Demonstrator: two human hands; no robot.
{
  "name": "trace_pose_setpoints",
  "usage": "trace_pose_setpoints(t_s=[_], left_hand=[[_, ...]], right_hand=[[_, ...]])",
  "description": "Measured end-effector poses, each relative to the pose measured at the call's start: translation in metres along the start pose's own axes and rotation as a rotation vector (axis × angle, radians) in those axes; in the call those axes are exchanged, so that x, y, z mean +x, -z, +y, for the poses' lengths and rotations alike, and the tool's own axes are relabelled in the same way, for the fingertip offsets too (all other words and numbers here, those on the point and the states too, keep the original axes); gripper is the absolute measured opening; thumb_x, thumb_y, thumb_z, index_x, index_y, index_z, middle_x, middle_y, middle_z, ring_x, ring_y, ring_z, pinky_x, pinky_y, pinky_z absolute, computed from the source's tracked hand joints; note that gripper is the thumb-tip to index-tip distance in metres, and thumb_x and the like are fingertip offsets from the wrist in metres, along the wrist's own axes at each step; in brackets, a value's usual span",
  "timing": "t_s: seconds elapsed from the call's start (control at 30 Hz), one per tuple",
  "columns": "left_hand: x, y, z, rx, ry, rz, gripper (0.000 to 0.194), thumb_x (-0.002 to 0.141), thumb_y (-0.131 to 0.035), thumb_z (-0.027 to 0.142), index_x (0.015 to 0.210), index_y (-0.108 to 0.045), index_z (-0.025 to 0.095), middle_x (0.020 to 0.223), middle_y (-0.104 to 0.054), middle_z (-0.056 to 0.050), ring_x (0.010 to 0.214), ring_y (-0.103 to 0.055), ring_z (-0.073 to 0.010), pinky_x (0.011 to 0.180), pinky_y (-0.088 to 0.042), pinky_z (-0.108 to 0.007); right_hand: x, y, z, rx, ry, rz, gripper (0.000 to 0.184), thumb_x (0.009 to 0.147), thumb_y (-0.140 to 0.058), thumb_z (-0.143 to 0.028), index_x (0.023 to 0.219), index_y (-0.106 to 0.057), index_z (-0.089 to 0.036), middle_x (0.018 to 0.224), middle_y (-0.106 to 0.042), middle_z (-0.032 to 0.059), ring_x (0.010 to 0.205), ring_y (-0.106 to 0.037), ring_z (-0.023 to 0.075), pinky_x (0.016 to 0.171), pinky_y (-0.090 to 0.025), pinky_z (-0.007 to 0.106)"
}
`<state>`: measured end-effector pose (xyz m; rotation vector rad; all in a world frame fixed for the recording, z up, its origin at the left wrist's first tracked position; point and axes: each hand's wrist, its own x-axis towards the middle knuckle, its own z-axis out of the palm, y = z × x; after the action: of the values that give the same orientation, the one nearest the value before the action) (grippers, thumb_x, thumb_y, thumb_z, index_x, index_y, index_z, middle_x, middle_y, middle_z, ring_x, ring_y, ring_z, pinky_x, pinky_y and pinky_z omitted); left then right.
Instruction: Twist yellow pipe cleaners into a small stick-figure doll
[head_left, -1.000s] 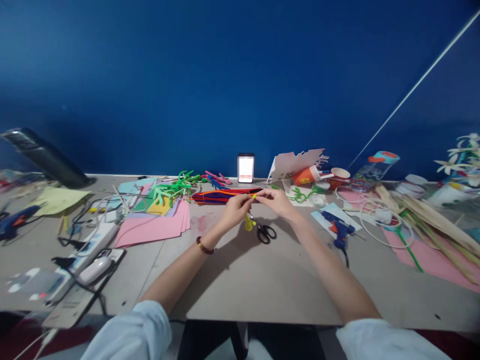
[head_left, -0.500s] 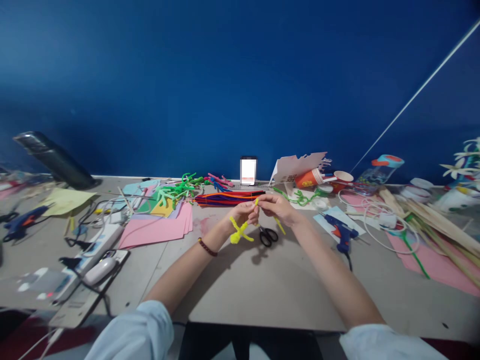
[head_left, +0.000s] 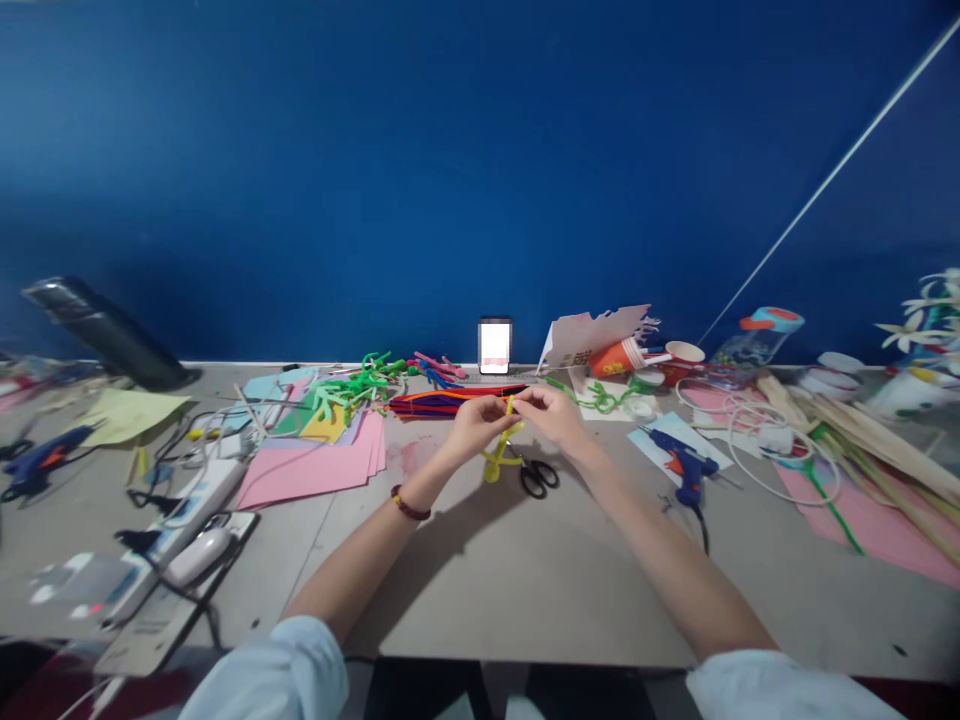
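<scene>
Both hands meet above the middle of the table, fingers pinched on a yellow pipe cleaner (head_left: 493, 468). My left hand (head_left: 477, 422) grips it from the left, and my right hand (head_left: 551, 412) pinches it from the other side near its upper tip. Bent lengths of the yellow piece hang below the fingers, ending in a small thick lump. The fingertips hide part of it. Black-handled scissors (head_left: 535, 480) lie on the table just under the hands. Right behind the hands is a bundle of red, orange and purple pipe cleaners (head_left: 427, 403).
Pink paper sheets (head_left: 307, 470) and a pile of green pipe cleaners (head_left: 352, 390) lie left. A blue glue gun (head_left: 686, 465) rests at right, near white cable (head_left: 739, 455). A lit phone (head_left: 495, 345) stands against the wall. A power strip (head_left: 184, 530) is at left.
The hanging yellow piece has swung right, from beside my left wrist to beneath the fingertips. The yellow end that hung under my right hand no longer shows there.
</scene>
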<state>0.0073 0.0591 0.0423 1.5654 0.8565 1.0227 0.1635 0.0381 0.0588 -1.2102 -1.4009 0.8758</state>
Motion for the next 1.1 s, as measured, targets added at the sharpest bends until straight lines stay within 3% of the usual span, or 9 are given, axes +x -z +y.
trace_pose_setpoints(t_s=[0.13,0.27,0.4,0.67,0.83,0.97,1.1], left_hand=[[-0.003,-0.001,0.005,0.044,-0.053,0.030,0.037,0.074,-0.069,0.049,0.064,-0.064,0.013,0.062,-0.063,-0.003,0.060,-0.055,-0.0128,0.059,-0.040,-0.024],[-0.003,0.000,0.009,-0.131,0.027,-0.087,0.040,0.071,-0.071,0.053,0.067,-0.066,0.014,0.061,-0.063,-0.003,0.060,-0.058,-0.0143,0.062,-0.044,-0.026],[-0.004,0.000,0.007,-0.411,0.145,-0.190,0.039,0.070,-0.074,0.051,0.074,-0.066,0.014,0.060,-0.060,-0.001,0.057,-0.055,-0.0106,0.062,-0.043,-0.024],[-0.012,-0.008,0.006,-0.636,0.164,-0.388,0.039,0.069,-0.076,0.049,0.064,-0.061,0.014,0.056,-0.053,-0.001,0.055,-0.049,-0.0108,0.058,-0.039,-0.025],[-0.014,-0.014,0.002,-0.664,0.156,-0.435,0.044,0.068,-0.074,0.054,0.057,-0.057,0.015,0.052,-0.047,-0.001,0.053,-0.044,-0.0115,0.057,-0.036,-0.028],[-0.016,-0.015,-0.001,-0.705,0.151,-0.483,0.044,0.068,-0.073,0.054,0.055,-0.055,0.015,0.051,-0.044,-0.001,0.052,-0.044,-0.0121,0.056,-0.036,-0.028],[-0.015,-0.016,0.001,-0.754,0.164,-0.442,0.040,0.071,-0.073,0.051,0.061,-0.056,0.015,0.054,-0.048,0.000,0.054,-0.048,-0.0118,0.057,-0.039,-0.027]], right_hand=[[-0.001,0.002,0.000,0.040,-0.027,-0.032,0.020,0.069,-0.066,-0.038,0.072,-0.067,-0.018,0.066,-0.064,0.0010,0.060,-0.052,0.0132,0.056,-0.039,0.027],[0.002,0.013,0.001,0.086,-0.051,-0.188,0.024,0.073,-0.066,-0.041,0.082,-0.069,-0.019,0.069,-0.064,-0.0004,0.053,-0.045,0.0088,0.049,-0.032,0.024],[0.004,0.020,0.005,0.163,-0.087,-0.295,0.033,0.074,-0.069,-0.045,0.095,-0.070,-0.020,0.069,-0.063,-0.0014,0.049,-0.037,0.0061,0.046,-0.026,0.022],[0.002,0.015,0.006,0.379,-0.215,-0.379,0.034,0.065,-0.076,-0.045,0.087,-0.070,-0.019,0.053,-0.053,-0.0054,0.043,-0.033,0.0058,0.044,-0.021,0.023],[0.000,0.011,0.010,0.449,-0.264,-0.384,0.034,0.062,-0.078,-0.044,0.084,-0.070,-0.018,0.055,-0.058,-0.0042,0.043,-0.040,0.0057,0.043,-0.025,0.021],[-0.003,0.010,0.008,0.496,-0.332,-0.430,0.036,0.062,-0.080,-0.043,0.084,-0.067,-0.017,0.063,-0.065,-0.0020,0.049,-0.054,0.0082,0.046,-0.036,0.020],[-0.003,0.009,0.009,0.507,-0.331,-0.438,0.039,0.063,-0.079,-0.045,0.086,-0.060,-0.019,0.062,-0.065,-0.0024,0.050,-0.060,0.0121,0.048,-0.043,0.022]])
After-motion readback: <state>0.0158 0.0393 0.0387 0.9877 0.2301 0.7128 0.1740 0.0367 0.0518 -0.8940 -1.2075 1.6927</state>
